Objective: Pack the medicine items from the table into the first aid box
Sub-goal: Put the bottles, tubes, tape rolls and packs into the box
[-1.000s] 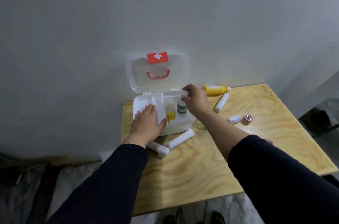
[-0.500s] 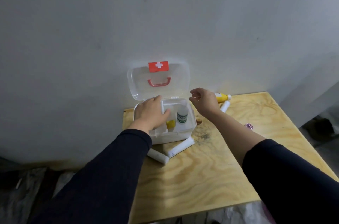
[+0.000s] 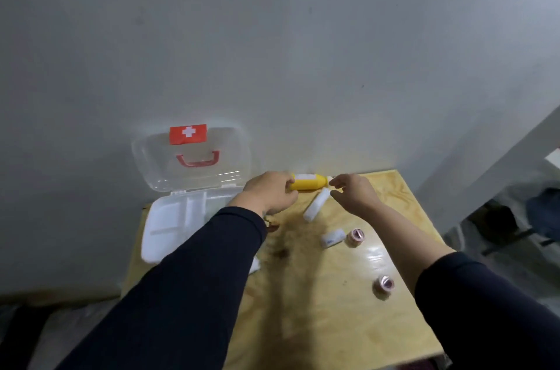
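Observation:
The white first aid box (image 3: 165,228) stands open at the table's back left, its clear lid (image 3: 230,154) with a red cross leaning on the wall. My left forearm hides the box's right side. A yellow bottle (image 3: 307,182) lies by the wall. My left hand (image 3: 269,191) has its fingers closed on the bottle's left end. My right hand (image 3: 353,191) hovers open at its cap end. Below the bottle lies a white roll (image 3: 316,205). Nearer me are a small white packet (image 3: 332,238) and two pink tape rolls (image 3: 355,237) (image 3: 383,283).
The plywood table (image 3: 321,315) sits against a grey wall, with dark stains near its middle. Another white item (image 3: 255,265) peeks out under my left sleeve. The floor drops away past the right and front edges.
Both hands have left the box and moved right to the yellow bottle. My left hand now grips its end. The view has shifted right, showing the tape rolls.

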